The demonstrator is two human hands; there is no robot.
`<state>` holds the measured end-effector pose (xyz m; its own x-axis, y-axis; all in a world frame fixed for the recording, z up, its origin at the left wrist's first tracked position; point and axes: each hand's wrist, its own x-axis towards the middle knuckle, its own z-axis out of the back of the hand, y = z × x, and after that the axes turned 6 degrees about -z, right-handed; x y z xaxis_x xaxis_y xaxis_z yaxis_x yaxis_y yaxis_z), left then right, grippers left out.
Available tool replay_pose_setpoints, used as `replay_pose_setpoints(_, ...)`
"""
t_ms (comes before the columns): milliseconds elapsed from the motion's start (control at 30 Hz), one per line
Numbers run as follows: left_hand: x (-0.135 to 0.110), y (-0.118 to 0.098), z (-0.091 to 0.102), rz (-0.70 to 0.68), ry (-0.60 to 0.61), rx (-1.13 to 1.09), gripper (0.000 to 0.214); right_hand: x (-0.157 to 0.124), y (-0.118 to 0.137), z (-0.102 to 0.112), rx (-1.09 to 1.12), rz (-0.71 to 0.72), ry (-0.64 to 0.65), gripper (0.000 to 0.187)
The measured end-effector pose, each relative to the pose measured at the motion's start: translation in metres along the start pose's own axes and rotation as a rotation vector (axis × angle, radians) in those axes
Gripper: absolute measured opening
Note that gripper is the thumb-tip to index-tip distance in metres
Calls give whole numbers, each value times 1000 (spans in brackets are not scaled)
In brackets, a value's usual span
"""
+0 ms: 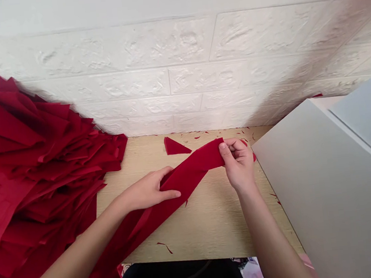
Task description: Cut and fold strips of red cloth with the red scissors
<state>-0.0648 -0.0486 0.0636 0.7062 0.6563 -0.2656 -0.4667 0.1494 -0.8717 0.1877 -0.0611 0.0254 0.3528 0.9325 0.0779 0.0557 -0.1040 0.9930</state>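
Note:
A long folded strip of red fabric (189,172) runs from the lower left up toward the right, held above the table. My left hand (153,189) grips it partway along, thumb on top and fingers behind the cloth. At the far end, my right hand (238,160) pinches the strip's corner between thumb and curled fingers. Small rounded red bits show just past the right fingers; I cannot tell what they belong to. A red triangular fabric scrap (176,146) lies on the table behind the strip.
A large heap of red fabric pieces (41,164) fills the left side. On the right stands a big pale box-like object (327,176). A white brick-patterned wall (165,79) closes off the back. Small red snippets (165,247) dot the wooden table (222,224).

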Motion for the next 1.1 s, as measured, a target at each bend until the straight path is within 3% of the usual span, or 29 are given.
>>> replay_pose_setpoints(67,-7,3,0,60,-71,148,41,4,-16,5,34,-29,-28,38)
replay_pose_setpoints(167,-18,4,3,113,-81,305,22,6,-38,10,115,-60,-64,38)
replay_pose_setpoints(300,-28,-8,22,92,-198,682,26,2,-54,5,146,-73,-122,39)
replay_pose_setpoints(433,-32,-25,47,131,-171,919,31,-2,-59,-6,124,-96,-222,40)
replay_pose_setpoints(533,-33,-18,57,210,-67,953,30,-1,-61,-9,78,-181,-125,41)
replay_pose_setpoints(700,-42,29,45,465,104,882,28,-1,-61,6,-284,-120,39,31)
replay_pose_setpoints(767,-46,42,33,447,20,879,36,-1,-61,12,-419,-76,66,26)
replay_pose_setpoints(867,-48,46,19,276,-120,873,50,-1,-61,16,-493,-50,69,24)
replay_pose_setpoints(933,-51,44,17,258,-86,865,50,1,-62,17,-499,-50,56,25)
replay_pose_setpoints(1100,-80,43,29,376,22,800,41,5,-66,18,-497,-76,32,28)
